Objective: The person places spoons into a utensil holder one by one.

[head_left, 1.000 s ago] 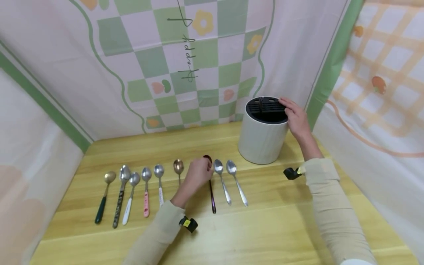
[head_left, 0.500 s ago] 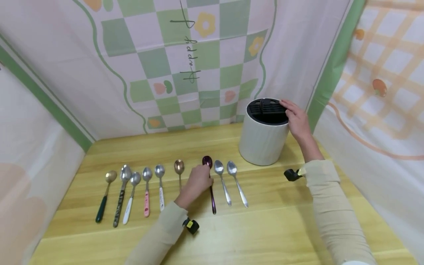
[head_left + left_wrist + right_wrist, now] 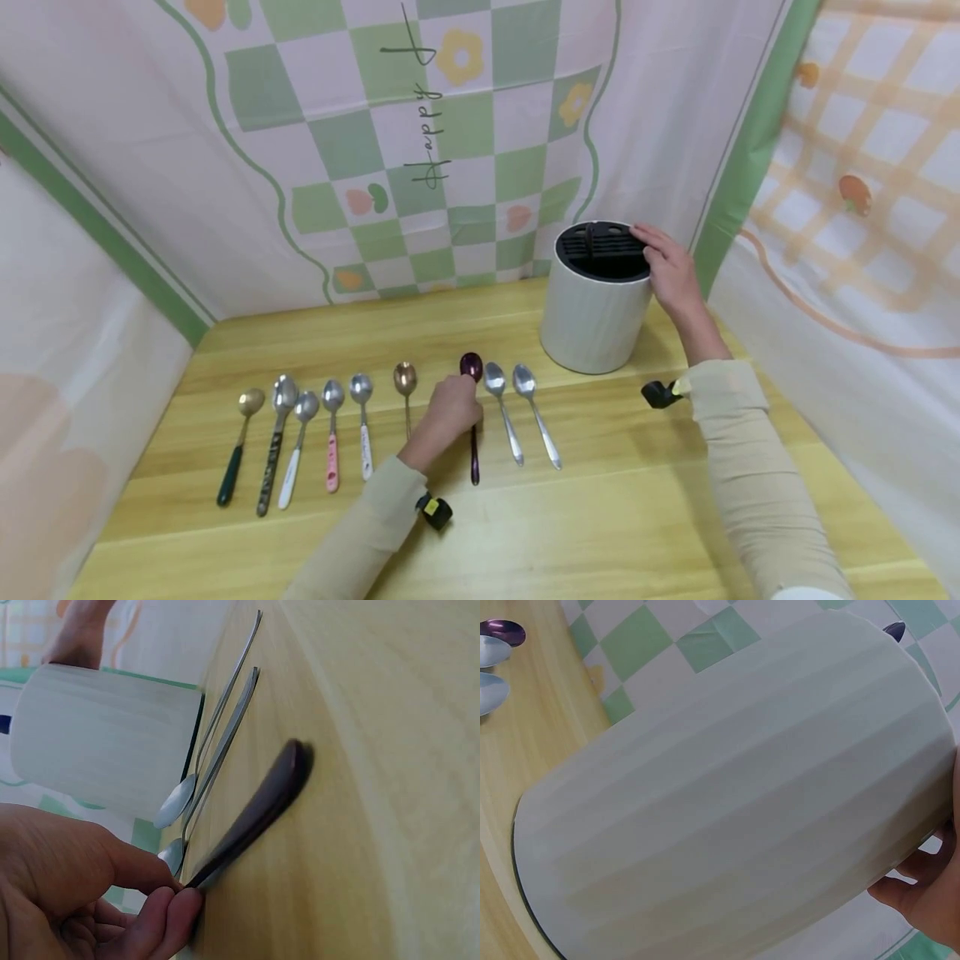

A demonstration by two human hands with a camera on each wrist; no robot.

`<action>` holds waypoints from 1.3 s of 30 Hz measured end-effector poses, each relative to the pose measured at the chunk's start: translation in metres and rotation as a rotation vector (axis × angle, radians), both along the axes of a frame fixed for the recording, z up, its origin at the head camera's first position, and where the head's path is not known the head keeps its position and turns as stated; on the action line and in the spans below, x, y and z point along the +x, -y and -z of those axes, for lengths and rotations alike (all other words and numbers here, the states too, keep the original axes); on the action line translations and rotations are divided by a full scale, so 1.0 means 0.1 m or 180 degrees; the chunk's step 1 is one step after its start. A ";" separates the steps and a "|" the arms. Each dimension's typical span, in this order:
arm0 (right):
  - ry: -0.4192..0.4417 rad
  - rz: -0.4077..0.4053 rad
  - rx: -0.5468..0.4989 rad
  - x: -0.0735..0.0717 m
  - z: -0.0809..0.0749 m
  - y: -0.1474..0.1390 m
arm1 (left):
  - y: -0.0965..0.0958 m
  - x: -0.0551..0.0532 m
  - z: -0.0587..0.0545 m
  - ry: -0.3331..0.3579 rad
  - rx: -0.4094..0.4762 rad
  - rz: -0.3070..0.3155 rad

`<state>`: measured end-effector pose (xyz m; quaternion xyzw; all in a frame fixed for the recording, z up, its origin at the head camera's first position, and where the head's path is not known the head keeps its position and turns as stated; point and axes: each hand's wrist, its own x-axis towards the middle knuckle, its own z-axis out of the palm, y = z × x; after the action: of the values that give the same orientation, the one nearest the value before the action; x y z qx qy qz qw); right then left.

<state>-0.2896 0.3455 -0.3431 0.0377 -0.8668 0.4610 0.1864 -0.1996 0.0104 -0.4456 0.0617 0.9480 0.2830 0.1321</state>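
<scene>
We see the left hand [image 3: 450, 406] pinching the purple spoon [image 3: 471, 365] between thumb and fingers, bowl facing the backdrop. Spoon sits over the desk [image 3: 570, 533], between a copper spoon [image 3: 405, 377] and two silver spoons [image 3: 495, 379]. Right hand [image 3: 672, 273]: fingers extended, touching the rim and side of the upright white holder [image 3: 595, 321]. Whether the purple spoon is lifted, we cannot tell.

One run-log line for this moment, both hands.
left hand: pinches glossy purple metal spoon | right hand: touches white ribbed cylindrical holder
</scene>
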 end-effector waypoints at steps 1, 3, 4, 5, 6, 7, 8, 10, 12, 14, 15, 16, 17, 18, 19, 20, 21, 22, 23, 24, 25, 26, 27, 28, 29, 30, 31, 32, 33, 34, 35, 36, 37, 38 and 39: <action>-0.0012 -0.0001 -0.0003 0.00 0.00 0.00 | 0.00 0.00 0.00 0.0022 0.0027 -0.0011; -0.0036 -0.0016 -0.0007 0.00 0.00 0.01 | 0.02 -0.01 0.01 0.0044 0.0062 -0.0015; -0.0035 -0.0022 -0.0012 0.00 0.00 0.01 | 0.02 -0.01 0.02 0.0050 0.0082 -0.0013; -0.0033 -0.0024 -0.0011 0.00 0.00 0.01 | 0.03 -0.01 0.02 0.0053 0.0106 -0.0013; -0.0032 -0.0026 -0.0006 0.00 0.00 0.01 | 0.04 -0.01 0.03 0.0057 0.0135 -0.0012; -0.0024 -0.0028 -0.0006 0.00 0.00 0.01 | 0.04 -0.01 0.03 0.0067 0.0162 -0.0012; -0.0016 -0.0025 -0.0001 0.00 0.00 0.01 | 0.05 -0.01 0.03 0.0074 0.0189 -0.0013; -0.0010 -0.0022 0.0000 0.00 0.01 0.01 | 0.06 -0.01 0.03 0.0091 0.0259 -0.0037; -0.0013 -0.0011 0.0002 0.00 0.00 0.01 | 0.07 0.00 0.03 0.0101 0.0292 -0.0054; -0.0024 0.0001 -0.0004 0.00 0.00 0.02 | 0.08 0.00 0.02 0.0114 0.0315 -0.0069; -0.0036 0.0004 -0.0011 0.00 0.00 0.02 | 0.08 0.00 0.02 0.0119 0.0323 -0.0076; -0.0047 0.0004 -0.0014 0.00 -0.01 0.02 | 0.08 0.00 0.01 0.0119 0.0324 -0.0072; -0.0057 0.0007 -0.0014 0.00 -0.01 0.02 | 0.09 0.00 0.01 0.0125 0.0334 -0.0069; -0.0065 0.0007 -0.0009 0.01 -0.01 0.02 | 0.09 0.00 0.01 0.0132 0.0347 -0.0070; -0.0071 0.0002 -0.0007 0.01 -0.01 0.02 | 0.10 0.00 0.01 0.0137 0.0363 -0.0068; -0.0072 0.0000 0.0000 0.01 -0.01 0.02 | 0.11 0.00 0.01 0.0145 0.0379 -0.0069; -0.0073 -0.0003 0.0003 0.01 -0.01 0.02 | 0.11 0.00 0.01 0.0154 0.0395 -0.0067; -0.0069 -0.0003 0.0008 0.01 -0.01 0.02 | 0.12 0.00 0.01 0.0160 0.0407 -0.0059; -0.0064 0.0001 0.0011 0.01 -0.01 0.01 | 0.12 0.00 0.01 0.0176 0.0425 -0.0060; -0.0062 0.0000 0.0011 0.01 -0.01 0.01 | 0.13 -0.01 0.00 0.0182 0.0424 -0.0060; -0.0058 0.0004 0.0009 0.01 0.00 0.01 | 0.13 -0.01 0.00 0.0188 0.0437 -0.0057; -0.0053 0.0007 0.0008 0.02 0.00 0.01 | 0.13 -0.01 0.00 0.0201 0.0463 -0.0060; -0.0043 0.0006 0.0000 0.01 0.00 0.01 | 0.14 -0.01 -0.01 0.0207 0.0474 -0.0061; -0.0035 0.0005 0.0002 0.01 0.00 0.01 | 0.14 -0.01 -0.01 0.0202 0.0485 -0.0062; -0.0027 -0.0001 0.0004 0.01 0.00 0.01 | 0.15 -0.01 -0.02 0.0200 0.0495 -0.0065; -0.0017 -0.0011 0.0005 0.01 0.00 0.01 | 0.15 -0.01 -0.02 0.0186 0.0514 -0.0061; -0.0008 -0.0015 0.0012 0.01 0.00 0.01 | 0.15 -0.01 -0.03 0.0153 0.0540 -0.0047; 0.0000 -0.0023 0.0013 0.00 0.00 0.01 | 0.16 -0.01 -0.04 0.0123 0.0560 -0.0038; 0.0006 -0.0031 0.0013 0.00 0.00 0.01 | 0.16 -0.01 -0.05 0.0091 0.0571 -0.0025; 0.0003 -0.0035 0.0020 0.00 0.00 0.01 | 0.17 0.00 -0.06 0.0054 0.0598 -0.0008; 0.0006 -0.0033 0.0016 0.00 0.00 0.01 | 0.17 0.00 -0.07 0.0011 0.0619 0.0014; 0.0005 -0.0028 0.0013 0.00 0.00 0.01 | 0.17 0.00 -0.08 -0.0034 0.0645 0.0033; -0.0001 -0.0020 0.0014 0.00 0.00 0.01 | 0.18 0.01 -0.09 -0.0076 0.0662 0.0047; -0.0004 -0.0016 0.0014 0.00 0.00 0.01 | 0.18 0.01 -0.10 -0.0103 0.0683 0.0053; -0.0002 -0.0005 0.0015 0.00 0.00 0.01 | 0.18 0.01 -0.11 -0.0136 0.0703 0.0060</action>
<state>-0.2896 0.3446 -0.3435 0.0389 -0.8678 0.4591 0.1862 -0.1987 -0.0078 -0.4350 0.0908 0.9130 0.3830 0.1070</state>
